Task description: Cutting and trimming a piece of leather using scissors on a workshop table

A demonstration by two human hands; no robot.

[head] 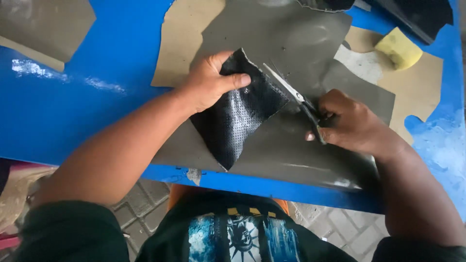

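One black perforated patch (238, 116) lay in view, along with one pair of scissors (293, 94), one yellow sponge (399, 47) and several sheets: a large grey sheet (291, 145) under the patch, tan sheets (182, 39) beyond it, and a further grey sheet (43, 24) far to the patch's left.

The left hand (211, 82) pinched the patch's upper corner, thumb on top and fingers curled beneath. The right hand (349, 121), just right of the patch, was closed around the scissors' handles.

The patch was roughly a diamond, its long axis running from the pinched upper corner down to a point near the counter's near edge. The scissors ran diagonally, blades pointing up and left toward the pinched corner and meeting the patch's upper right edge; whether they were parted could not be told.

The patch rested on the large grey sheet, near the front edge of a glossy blue counter (97, 97). The sponge sat well to the patch's upper right, on a tan sheet. Below the counter's edge, grey paving bricks (145, 204) showed as the floor.
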